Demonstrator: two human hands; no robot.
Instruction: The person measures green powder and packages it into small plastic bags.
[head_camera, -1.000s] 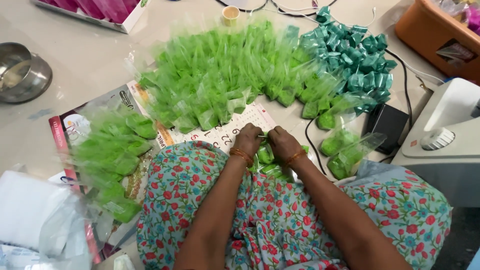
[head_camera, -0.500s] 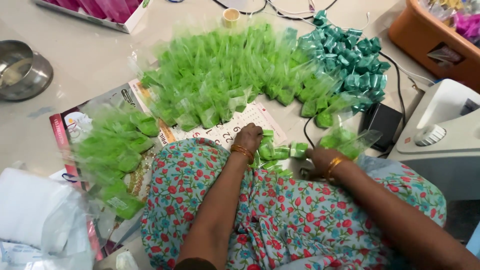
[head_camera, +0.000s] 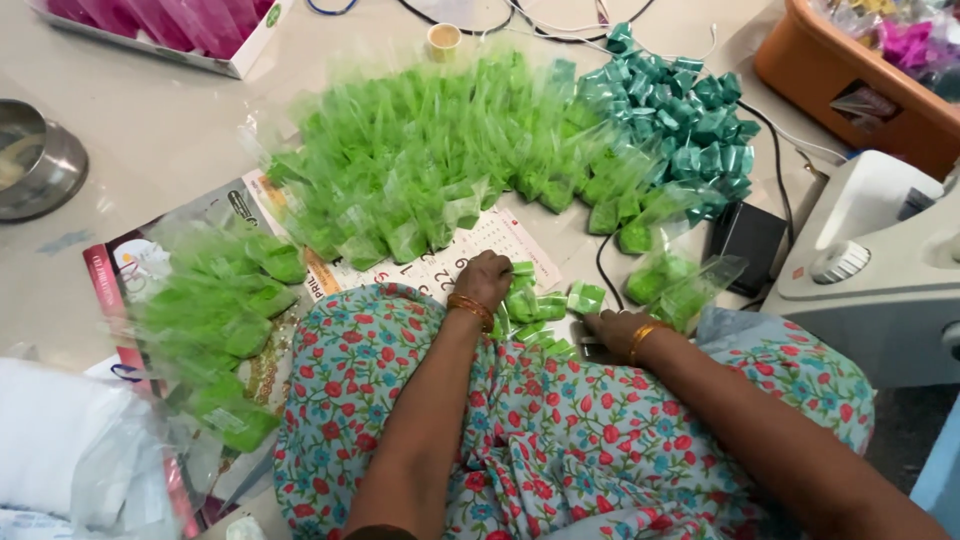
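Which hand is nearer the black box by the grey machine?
Right. The right hand lies on the floor just left of the black box; the left hand is farther left, on small green packets.

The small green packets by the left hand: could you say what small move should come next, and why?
Probably the left hand should lift one of the small green packets it rests on. The right hand lies flat and apparently empty beside them, and the loose packets sit apart from the big fanned pile.
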